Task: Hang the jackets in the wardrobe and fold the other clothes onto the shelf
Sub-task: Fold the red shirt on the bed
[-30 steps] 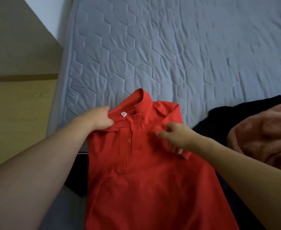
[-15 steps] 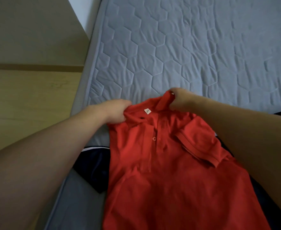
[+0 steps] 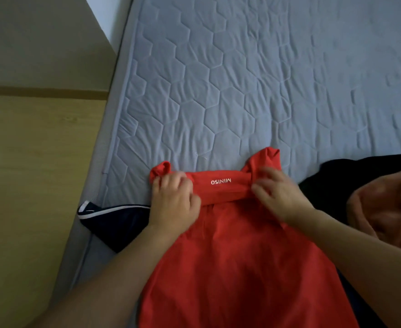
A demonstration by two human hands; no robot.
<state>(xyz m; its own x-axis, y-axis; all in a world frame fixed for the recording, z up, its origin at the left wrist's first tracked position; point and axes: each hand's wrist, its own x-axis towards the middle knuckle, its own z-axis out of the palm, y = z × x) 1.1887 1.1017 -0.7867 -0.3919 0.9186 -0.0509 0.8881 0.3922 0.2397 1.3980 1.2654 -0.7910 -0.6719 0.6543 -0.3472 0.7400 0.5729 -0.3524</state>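
A red polo shirt (image 3: 237, 256) lies back-up on the grey quilted mattress (image 3: 242, 86), its collar showing white lettering. My left hand (image 3: 173, 202) grips the shirt's left shoulder beside the collar. My right hand (image 3: 277, 195) pinches the right shoulder at the collar's other end. Both shoulder tips bunch up beyond my fingers. The shirt's body runs down toward me between my forearms.
A dark navy garment with white piping (image 3: 114, 221) pokes out under the shirt at the mattress's left edge. A black garment (image 3: 351, 176) and a pink fleecy one (image 3: 389, 214) lie to the right. A wooden floor (image 3: 33, 185) runs along the left side.
The shirt has been flipped from front-up, buttons showing, to back-up. Both hands moved to its shoulders beside the collar and hold it there.
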